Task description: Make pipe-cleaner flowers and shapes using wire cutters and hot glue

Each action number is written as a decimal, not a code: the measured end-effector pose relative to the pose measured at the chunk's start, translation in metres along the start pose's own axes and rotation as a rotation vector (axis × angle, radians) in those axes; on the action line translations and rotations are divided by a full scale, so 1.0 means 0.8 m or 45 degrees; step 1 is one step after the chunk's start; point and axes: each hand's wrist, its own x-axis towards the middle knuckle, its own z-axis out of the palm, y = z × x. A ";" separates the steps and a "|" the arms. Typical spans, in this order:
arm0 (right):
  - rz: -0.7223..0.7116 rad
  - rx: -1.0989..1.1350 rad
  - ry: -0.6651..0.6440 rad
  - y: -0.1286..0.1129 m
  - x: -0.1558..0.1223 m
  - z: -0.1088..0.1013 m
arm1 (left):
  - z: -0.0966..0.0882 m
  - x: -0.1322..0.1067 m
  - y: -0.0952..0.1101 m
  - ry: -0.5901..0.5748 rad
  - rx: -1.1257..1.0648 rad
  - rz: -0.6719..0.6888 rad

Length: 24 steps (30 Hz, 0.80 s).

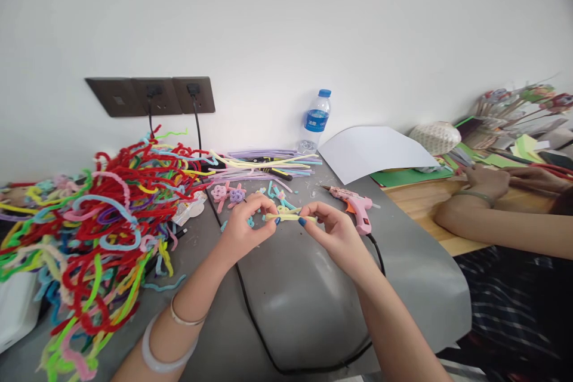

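Between my hands a bent piece of pale yellow pipe cleaner (289, 215) is stretched sideways above the grey table. My left hand (249, 222) pinches its left end between thumb and fingertips. At the other end, the thumb and fingers of my right hand (332, 228) are pinched on it as well. Just behind my left hand lie a pink pipe cleaner flower (219, 193) and a purple one (237, 194). Short blue pipe cleaner pieces (278, 191) are scattered behind the yellow one. A pink glue gun (353, 203) rests right of my right hand.
A big tangle of coloured pipe cleaners (111, 221) covers the left side. Straight pipe cleaners (264, 161), a water bottle (316, 121) and white paper (376, 152) lie or stand along the wall. A black cord (250, 304) loops across the front. At right, another person's arms (496, 221) rest over a wooden table.
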 end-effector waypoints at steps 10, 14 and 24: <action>-0.126 -0.008 -0.089 -0.006 0.023 0.008 | -0.017 0.004 -0.010 0.116 0.253 0.289; -0.232 0.038 -0.144 -0.018 0.062 0.012 | -0.037 0.026 -0.014 0.184 0.368 0.401; -0.380 0.166 -0.388 -0.010 0.167 0.031 | -0.061 0.056 -0.048 0.448 0.639 0.474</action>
